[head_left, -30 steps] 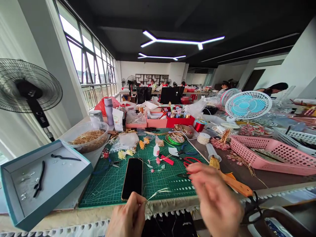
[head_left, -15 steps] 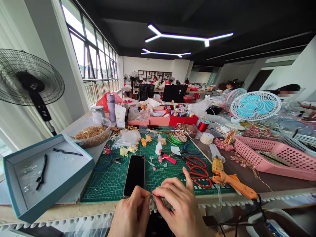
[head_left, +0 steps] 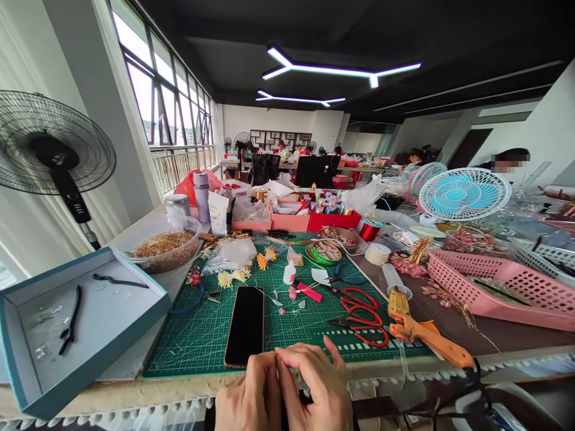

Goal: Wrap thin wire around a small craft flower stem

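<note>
Left hand bare: no glove, no ring, no watch showing. Right hand bare too, no ring, no band. Nails short, unpainted. Wrists run out of frame below counter edge; no sleeve or cuff in view. Forearms not visible.
</note>
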A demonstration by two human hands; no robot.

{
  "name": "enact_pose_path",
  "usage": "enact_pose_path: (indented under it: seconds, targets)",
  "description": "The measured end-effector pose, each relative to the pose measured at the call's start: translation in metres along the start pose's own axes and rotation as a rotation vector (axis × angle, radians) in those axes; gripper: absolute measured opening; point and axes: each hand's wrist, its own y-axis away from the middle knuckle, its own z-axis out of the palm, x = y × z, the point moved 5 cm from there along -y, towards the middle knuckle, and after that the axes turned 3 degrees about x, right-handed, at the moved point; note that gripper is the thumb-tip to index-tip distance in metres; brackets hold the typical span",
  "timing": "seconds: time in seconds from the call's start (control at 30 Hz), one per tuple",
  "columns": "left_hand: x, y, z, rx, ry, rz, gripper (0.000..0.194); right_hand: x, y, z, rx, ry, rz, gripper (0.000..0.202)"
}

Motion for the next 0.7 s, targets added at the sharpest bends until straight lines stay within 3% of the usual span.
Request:
enact_pose_path:
  seconds: [0.1, 0.17, 0.27, 0.37, 0.43, 0.47, 0.5, 0.57, 0.63, 0.7]
  targets:
    - [-0.009, 0.003, 0.006, -0.021, 0.145, -0.164, 0.013, -0.001, 0.020, 0.008, -0.071, -0.013, -0.024, 0.035]
    - [-0.015, 0.005, 0.010, -0.044, 0.255, -0.289, 0.015, 0.002, 0.020, 0.005, -0.088, -0.094, 0.042, 0.038]
    - [-0.017, 0.003, 0.015, -0.152, 0.344, -0.342, 0.023, 0.018, 0.005, -0.005, -0.072, -0.350, 0.348, 0.037]
    - [-0.015, 0.000, 0.015, -0.253, 0.358, -0.278, 0.023, 0.033, -0.009, 0.003, -0.203, -0.818, 0.727, 0.040]
    - [-0.014, -0.001, 0.013, -0.251, 0.344, -0.239, 0.021, 0.037, -0.012, 0.010, -0.276, -1.143, 0.919, 0.039]
    - [-0.014, -0.002, 0.011, -0.234, 0.321, -0.206, 0.019, 0.041, -0.013, 0.010, -0.245, -1.255, 0.978, 0.038]
    - [-0.014, -0.003, 0.009, -0.209, 0.286, -0.163, 0.016, 0.044, -0.015, 0.008, -0.188, -1.317, 0.979, 0.037]
    - [-0.010, -0.006, 0.004, -0.156, 0.205, -0.035, 0.012, 0.048, -0.018, -0.001, -0.109, -1.230, 0.827, 0.033]
    - [-0.003, -0.010, -0.002, -0.099, 0.138, 0.097, 0.012, 0.042, -0.019, -0.006, -0.205, -0.949, 0.602, 0.023]
    - [0.002, -0.014, -0.007, -0.027, 0.066, 0.185, 0.013, 0.035, -0.015, -0.005, -0.339, -0.695, 0.480, 0.013]
